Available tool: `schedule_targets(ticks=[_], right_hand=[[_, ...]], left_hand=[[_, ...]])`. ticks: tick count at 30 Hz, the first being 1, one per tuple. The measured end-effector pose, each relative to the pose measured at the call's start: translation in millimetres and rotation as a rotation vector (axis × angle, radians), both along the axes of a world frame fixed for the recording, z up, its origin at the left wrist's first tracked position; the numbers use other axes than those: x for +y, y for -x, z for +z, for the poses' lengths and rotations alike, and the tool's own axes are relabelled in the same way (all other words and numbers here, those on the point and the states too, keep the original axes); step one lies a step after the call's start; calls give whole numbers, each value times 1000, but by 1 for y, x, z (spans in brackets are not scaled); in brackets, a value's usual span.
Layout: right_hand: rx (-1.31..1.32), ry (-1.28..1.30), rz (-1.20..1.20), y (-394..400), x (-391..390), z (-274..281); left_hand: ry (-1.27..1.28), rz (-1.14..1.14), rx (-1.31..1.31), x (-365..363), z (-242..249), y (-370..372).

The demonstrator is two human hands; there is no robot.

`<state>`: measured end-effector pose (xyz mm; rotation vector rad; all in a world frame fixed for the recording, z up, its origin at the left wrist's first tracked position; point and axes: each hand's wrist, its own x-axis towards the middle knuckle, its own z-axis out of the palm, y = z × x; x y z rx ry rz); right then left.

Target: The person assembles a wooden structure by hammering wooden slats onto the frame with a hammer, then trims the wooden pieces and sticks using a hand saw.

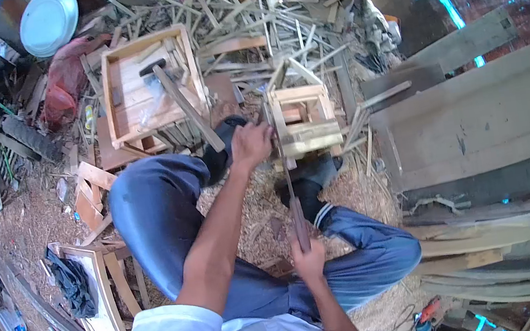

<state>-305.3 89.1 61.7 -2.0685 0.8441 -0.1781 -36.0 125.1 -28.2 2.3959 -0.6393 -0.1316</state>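
My right hand (309, 259) is wrapped round the wooden handle of a saw (289, 186), whose long narrow blade points forward, edge-on to me. The blade runs along the left side of a small wooden frame (307, 138) that stands between my feet. My left hand (252, 144) is beside the blade at the frame's left side, its fingers bent over something too small to make out. Left of the frame, a hammer (185, 105) with a dark head lies across a shallow wooden box (136, 119).
Scrap sticks (232, 24) are heaped beyond the frame. Large boards (475, 115) lean at the right, with stacked planks below them. A framed panel (97, 297) with a black cloth stands at the lower left. Red and blue tools (423, 326) lie at the lower right.
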Motion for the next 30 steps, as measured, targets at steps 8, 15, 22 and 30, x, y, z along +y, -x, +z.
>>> schedule_targets(ticks=[8, 15, 22, 30], right_hand=[[64, -4, 55, 3, -4, 2], [131, -21, 45, -22, -10, -12], [56, 74, 86, -26, -3, 0], [-4, -16, 22, 11, 4, 3]], left_hand=[[-22, 14, 46, -1, 0, -2], [18, 9, 20, 3, 1, -1], [-24, 36, 7, -4, 1, -2], [-37, 60, 17, -5, 5, -6]])
